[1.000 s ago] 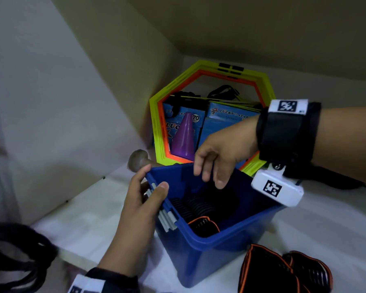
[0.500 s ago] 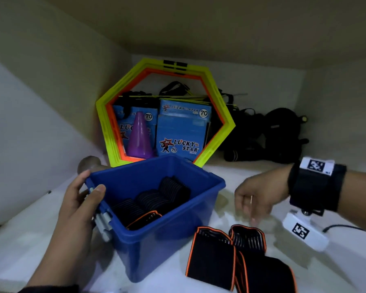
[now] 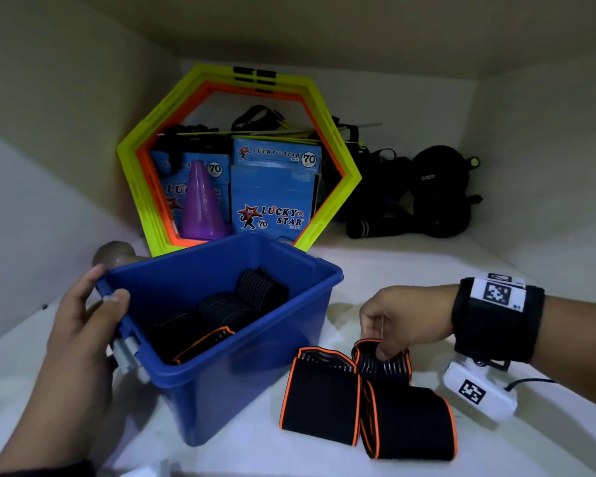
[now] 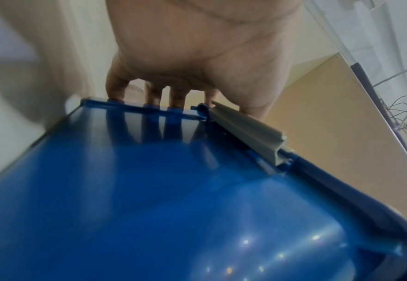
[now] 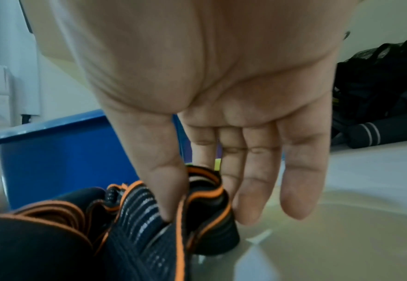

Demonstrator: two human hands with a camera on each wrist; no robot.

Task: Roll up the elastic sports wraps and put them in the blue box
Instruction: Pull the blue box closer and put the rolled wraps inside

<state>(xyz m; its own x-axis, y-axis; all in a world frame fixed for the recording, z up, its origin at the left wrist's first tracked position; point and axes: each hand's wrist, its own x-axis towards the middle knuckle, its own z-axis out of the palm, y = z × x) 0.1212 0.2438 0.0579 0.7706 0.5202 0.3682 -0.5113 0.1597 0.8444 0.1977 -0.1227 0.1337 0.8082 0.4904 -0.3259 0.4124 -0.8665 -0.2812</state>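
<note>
Wraps edged in orange (image 3: 365, 390) are lying in a loose cluster on the shelf (image 3: 427, 266), just beside the right-hand wall of the blue box (image 3: 227, 383), while several rolled ones (image 3: 227, 308) are already sitting inside it. The right hand (image 3: 398, 315) is reaching down onto the far wrap of the cluster (image 5: 204, 192), with its thumb pressing into the ribbed fabric and the index finger going behind the orange-edged fold, so it is pinching that wrap; the other fingers are hanging straight and relaxed. The left hand (image 3: 83, 325) is gripping the rim of the box by the grey latch (image 4: 243, 131), fingers curled over the edge and thumb on top.

Judging from how things lie, the pinch is catching only one layer of a loosely folded wrap. Lifting on that could be letting the rest unroll and trail, and the neighbouring wraps are touching it, so one may be dragged along or tipped off its fold. Elastic fabric tends to spring open, so a roll dropped in without a firm closing could be loosening inside the box. The box seems tilted towards the person under the left hand; easing that grip may let it rock and shift the rolls inside.
</note>
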